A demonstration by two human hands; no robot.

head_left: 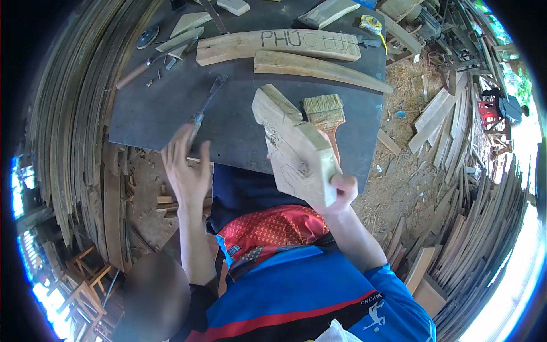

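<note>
My right hand grips a thick, pale wooden block with angled ends by its lower right edge, tilted over the table's near edge. Behind the block shows a wide paintbrush with pale bristles and an orange-brown handle; whether my right hand touches it is hidden. My left hand is at the near left edge of the table, fingers spread. Its fingertips are beside the handle of a flat-bladed chisel, and I cannot tell whether they touch it.
On the dark tabletop lie a curved board with lettering, a plain curved strip, a long wooden-handled tool and a yellow tape measure. Stacked planks stand left; loose boards lie on the right floor.
</note>
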